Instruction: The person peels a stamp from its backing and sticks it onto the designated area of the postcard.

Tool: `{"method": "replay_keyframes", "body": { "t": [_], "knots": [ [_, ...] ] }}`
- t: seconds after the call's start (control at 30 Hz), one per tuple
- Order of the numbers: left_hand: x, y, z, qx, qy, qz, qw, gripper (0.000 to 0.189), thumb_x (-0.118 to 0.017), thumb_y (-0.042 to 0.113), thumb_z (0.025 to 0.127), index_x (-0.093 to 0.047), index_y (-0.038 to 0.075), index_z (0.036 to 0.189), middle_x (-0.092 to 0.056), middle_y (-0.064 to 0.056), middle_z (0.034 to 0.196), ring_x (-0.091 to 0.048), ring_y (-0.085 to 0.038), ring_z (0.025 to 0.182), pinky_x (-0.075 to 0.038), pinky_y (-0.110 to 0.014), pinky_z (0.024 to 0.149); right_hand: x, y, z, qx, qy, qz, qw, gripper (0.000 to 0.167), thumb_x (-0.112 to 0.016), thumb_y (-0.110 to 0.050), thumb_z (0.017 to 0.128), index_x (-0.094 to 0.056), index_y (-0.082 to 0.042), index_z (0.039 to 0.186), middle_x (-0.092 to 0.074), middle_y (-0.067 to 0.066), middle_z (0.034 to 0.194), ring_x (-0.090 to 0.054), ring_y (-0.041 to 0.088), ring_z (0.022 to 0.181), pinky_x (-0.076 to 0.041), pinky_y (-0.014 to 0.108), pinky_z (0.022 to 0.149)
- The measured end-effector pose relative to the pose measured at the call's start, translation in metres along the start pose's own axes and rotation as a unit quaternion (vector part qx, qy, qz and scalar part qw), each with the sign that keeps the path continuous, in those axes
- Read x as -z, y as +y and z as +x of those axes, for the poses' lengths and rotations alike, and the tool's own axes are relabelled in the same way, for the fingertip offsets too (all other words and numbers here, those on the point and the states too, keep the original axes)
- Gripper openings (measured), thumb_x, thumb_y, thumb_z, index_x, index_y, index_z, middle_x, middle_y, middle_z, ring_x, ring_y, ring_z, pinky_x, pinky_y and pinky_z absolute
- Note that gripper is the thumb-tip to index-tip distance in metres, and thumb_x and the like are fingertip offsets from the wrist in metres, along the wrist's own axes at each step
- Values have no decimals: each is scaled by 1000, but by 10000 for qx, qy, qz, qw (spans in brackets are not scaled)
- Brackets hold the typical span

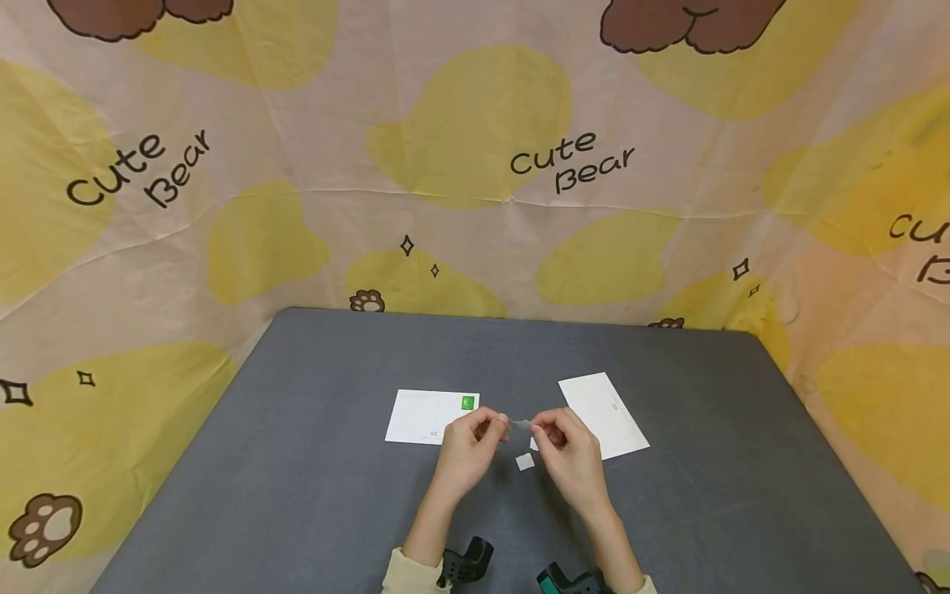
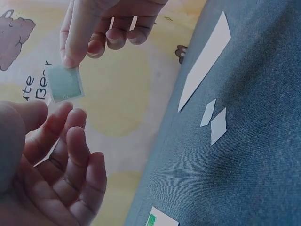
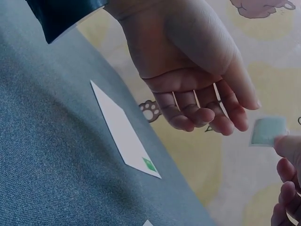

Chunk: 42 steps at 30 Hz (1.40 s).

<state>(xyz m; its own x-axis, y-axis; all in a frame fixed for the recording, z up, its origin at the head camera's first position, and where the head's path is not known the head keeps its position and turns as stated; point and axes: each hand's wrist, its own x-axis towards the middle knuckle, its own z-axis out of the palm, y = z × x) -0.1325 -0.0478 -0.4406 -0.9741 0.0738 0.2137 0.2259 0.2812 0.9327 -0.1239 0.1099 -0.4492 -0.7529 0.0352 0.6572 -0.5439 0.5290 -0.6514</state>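
Note:
My right hand (image 1: 571, 450) pinches a small pale green square sticker (image 2: 65, 84) with a clear border between thumb and forefinger. In the left wrist view the right hand (image 2: 113, 28) comes in from the top. My left hand (image 1: 469, 450) faces it, fingers loosely bent, fingertips close by the sticker's edge. Its thumb and fingertips stand apart in the left wrist view. The right wrist view shows the left hand (image 3: 188, 66) beside the sticker (image 3: 268, 131), while the right thumb (image 3: 288, 146) overlaps its corner. Both hands are above the dark grey table (image 1: 334, 511).
A white card (image 1: 419, 417) with a green stamp (image 1: 467, 403) lies left of the hands. At right lies another white card (image 1: 609, 412), tilted. Two small white paper pieces, one the nearer piece (image 1: 525, 462), lie below the hands. A patterned cloth (image 1: 475, 231) hangs behind the table.

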Motion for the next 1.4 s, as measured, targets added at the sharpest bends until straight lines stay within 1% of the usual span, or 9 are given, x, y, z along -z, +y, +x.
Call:
{"method": "replay_keyframes", "body": {
  "t": [0.1,0.17,0.37,0.5,0.67,0.8,1.1,1.2,1.4],
  "knots": [
    [1,-2,0,94,-196,-91,9997,26,-55,24,93,-67,8,76,-65,-4,68,-61,-25,61,-49,-23,53,0,0,0,22,-1,-45,10000,24,-73,8,70,-64,-13,75,-49,-8,68,-42,7,57,-33,13,51],
    [1,-1,0,148,-302,-99,9994,27,-54,25,93,-67,8,76,-65,-4,69,-62,-29,62,-49,-23,54,1,0,0,34,-7,-45,10000,23,-73,8,70,-64,-13,76,-49,-8,68,-42,7,57,-34,13,52],
    [1,-1,1,124,-384,-191,9990,28,-55,25,93,-67,5,77,-66,-7,69,-58,-12,57,-48,-23,53,2,-2,1,58,-72,4,10000,24,-74,7,70,-65,-15,77,-50,-10,70,-43,8,58,-36,15,54],
    [2,0,1,148,-399,-297,9987,27,-57,25,91,-67,5,77,-65,-8,69,-56,-10,55,-45,-22,50,3,-3,1,138,-153,74,9998,26,-73,7,71,-66,-17,78,-50,-10,70,-44,11,59,-39,18,54],
    [3,0,2,314,-425,-402,9978,21,-59,21,90,-67,4,81,-66,-8,69,-60,-25,58,-44,-22,49,3,-2,0,205,-264,125,9994,27,-73,7,71,-66,-17,79,-50,-10,71,-45,13,59,-42,25,54],
    [3,1,1,343,-434,-493,9973,16,-60,15,89,-68,1,86,-67,-11,72,-61,-32,62,-45,-22,50,3,-1,-1,189,-314,112,9993,27,-74,7,70,-66,-16,80,-50,-10,72,-45,12,59,-42,24,54],
    [11,30,-3,230,-502,-648,9964,13,-57,3,88,-64,-7,85,-65,-21,74,-56,-10,56,-47,-21,53,2,-1,-1,266,-306,144,9991,29,-73,8,70,-66,-18,82,-50,-10,72,-45,13,59,-38,18,54],
    [8,23,-2,256,-464,-604,9968,12,-58,4,88,-64,-5,85,-65,-19,74,-56,-9,56,-47,-21,54,1,0,-2,225,-298,136,9992,32,-74,9,69,-66,-18,82,-49,-10,72,-44,12,59,-37,17,54],
    [3,3,1,250,-280,-415,9984,10,-61,10,87,-66,3,82,-66,-10,70,-59,-21,57,-45,-20,51,-2,0,-4,169,-261,30,9995,31,-75,14,63,-65,-10,80,-49,-6,69,-42,11,58,-35,16,54]
  ]
}}
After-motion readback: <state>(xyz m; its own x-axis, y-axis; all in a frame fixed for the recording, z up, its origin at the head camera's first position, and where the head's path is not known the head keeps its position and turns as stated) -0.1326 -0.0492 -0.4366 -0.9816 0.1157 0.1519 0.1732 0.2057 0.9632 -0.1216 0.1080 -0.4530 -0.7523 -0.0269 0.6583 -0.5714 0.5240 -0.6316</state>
